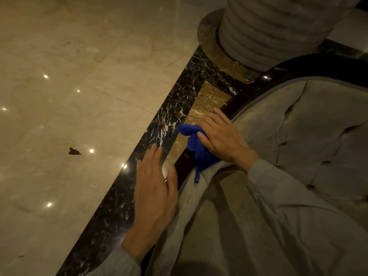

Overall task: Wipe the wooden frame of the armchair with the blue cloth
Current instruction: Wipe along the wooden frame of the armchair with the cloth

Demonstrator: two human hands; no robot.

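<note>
The armchair's dark glossy wooden frame (256, 84) curves from the upper right down to the middle of the view, around grey tufted upholstery (310, 132). My right hand (223, 139) presses the bunched blue cloth (196, 145) onto the frame's rail, with a corner of the cloth hanging down over the fabric. My left hand (155, 192) lies flat with fingers together on the frame's lower part, just below the cloth, holding nothing.
A pale ribbed column (278, 26) on a round brown base stands just behind the chair at the top. The polished beige marble floor (69, 86) fills the left, with a black veined marble border (123, 196) along the chair. A small dark scrap (74, 151) lies on the floor.
</note>
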